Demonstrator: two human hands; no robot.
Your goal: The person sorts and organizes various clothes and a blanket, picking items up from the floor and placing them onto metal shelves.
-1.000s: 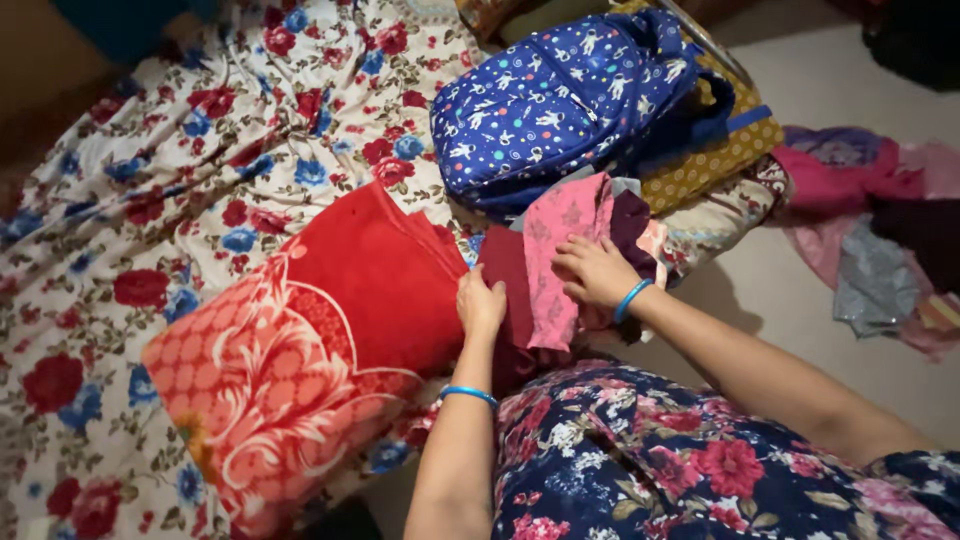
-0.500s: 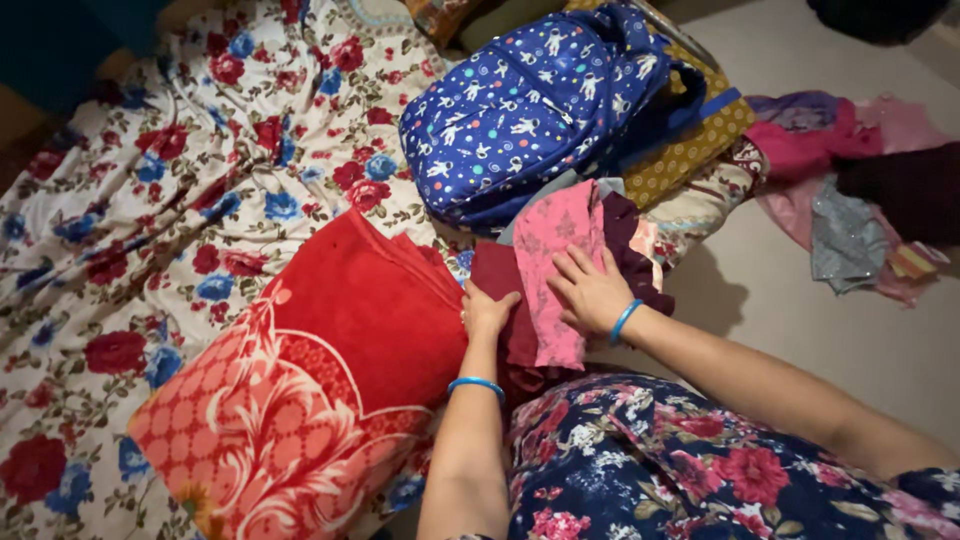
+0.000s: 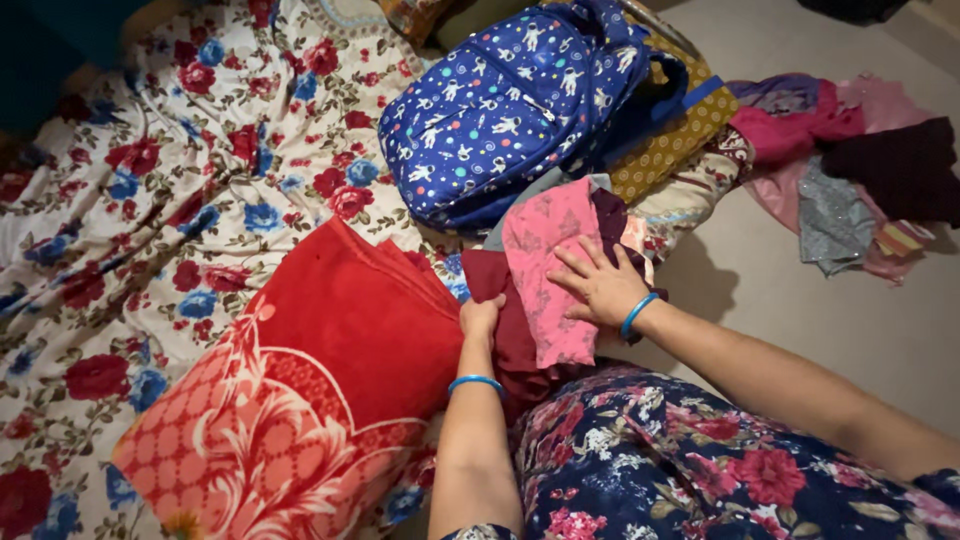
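Observation:
My right hand (image 3: 600,285) lies flat with spread fingers on a pink patterned cloth (image 3: 545,255) that tops a small pile of folded clothes. My left hand (image 3: 480,320) grips the edge of a dark maroon cloth (image 3: 500,290) under the pink one, fingers curled around it. Both wrists wear blue bangles. The pile sits at the edge of a bed, between a red folded blanket (image 3: 320,380) and my lap in a dark floral dress (image 3: 690,470).
A blue backpack with small white figures (image 3: 510,110) lies beyond the pile on a mustard dotted cloth (image 3: 670,150). A floral bedsheet (image 3: 170,200) covers the bed at left. Loose pink, grey and dark clothes (image 3: 840,180) lie on the beige floor at right.
The view has shifted slightly toward the pile. My right hand has slid a little lower over the pink cloth; my left hand stays on the maroon cloth's edge.

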